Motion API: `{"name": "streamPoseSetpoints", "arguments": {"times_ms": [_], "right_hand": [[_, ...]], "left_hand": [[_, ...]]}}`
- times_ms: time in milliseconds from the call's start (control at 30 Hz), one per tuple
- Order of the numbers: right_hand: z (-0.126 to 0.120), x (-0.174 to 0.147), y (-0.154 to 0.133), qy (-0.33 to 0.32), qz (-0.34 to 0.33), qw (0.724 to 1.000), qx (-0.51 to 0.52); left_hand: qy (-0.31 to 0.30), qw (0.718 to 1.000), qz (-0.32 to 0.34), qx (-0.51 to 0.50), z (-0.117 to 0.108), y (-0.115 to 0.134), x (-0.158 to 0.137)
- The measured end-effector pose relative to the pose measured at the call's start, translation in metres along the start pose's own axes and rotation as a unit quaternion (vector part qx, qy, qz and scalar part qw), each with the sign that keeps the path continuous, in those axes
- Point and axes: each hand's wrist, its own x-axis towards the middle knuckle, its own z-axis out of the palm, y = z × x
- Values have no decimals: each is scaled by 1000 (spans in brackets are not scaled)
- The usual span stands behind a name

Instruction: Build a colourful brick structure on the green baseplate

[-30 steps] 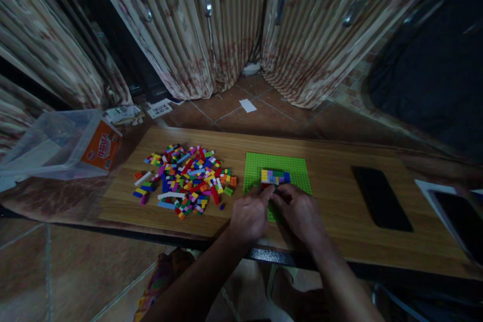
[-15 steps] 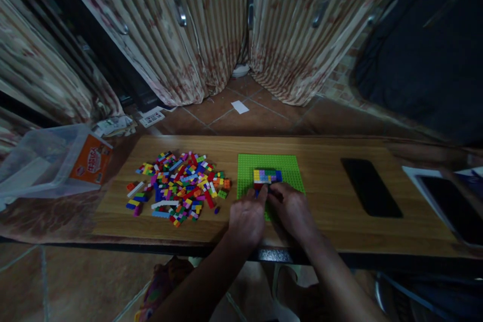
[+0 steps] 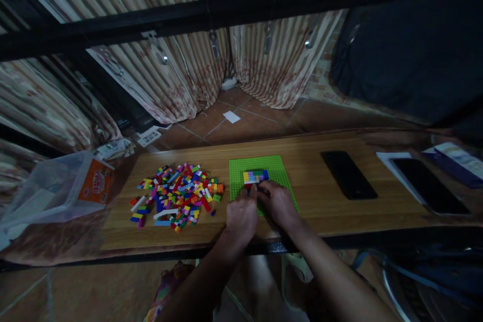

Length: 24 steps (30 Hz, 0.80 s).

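A small block of joined toy bricks (image 3: 255, 176), in yellow, white, light blue, green, blue and red, sits on a green studded baseplate (image 3: 277, 163). At its near side, my left hand (image 3: 241, 214) is closed, with a fingertip pressing against the bricks. My right hand (image 3: 278, 205) comes in from the right with bent fingers closed at the same near edge. The fingertips of both hands meet there and hide the part they touch. On the left of the baseplate lies a heap of loose toy bricks (image 3: 181, 193) in many colours.
The wooden board (image 3: 313, 216) carries a black phone-like slab (image 3: 347, 174) at the right. Beyond it lie a second dark device (image 3: 428, 185) and papers. A clear plastic bin (image 3: 49, 186) with an orange label stands at the left. A dark bar (image 3: 181, 15) crosses above the curtains.
The view has tilted and shifted, so the board sits differently in the picture. Both hands stay at the near side of the brick block, with little visible change in their fingers.
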Motion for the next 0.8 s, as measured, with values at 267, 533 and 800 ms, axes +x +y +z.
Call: {"name": "streamPoseSetpoints", "arguments": {"times_ms": [267,533,800], "right_hand": [[-4,3,-5,-1,-12,1000,-6],[-38,-41,-13,-10,-11,999,-42],[-13,-155,-40,-120,-12,973,-195]], "left_hand": [[21,1000,3,17,-11,4,-10],[128,982,-52,-125,-4,9,-57],[213,878,-23,-429,32,54,-134]]}}
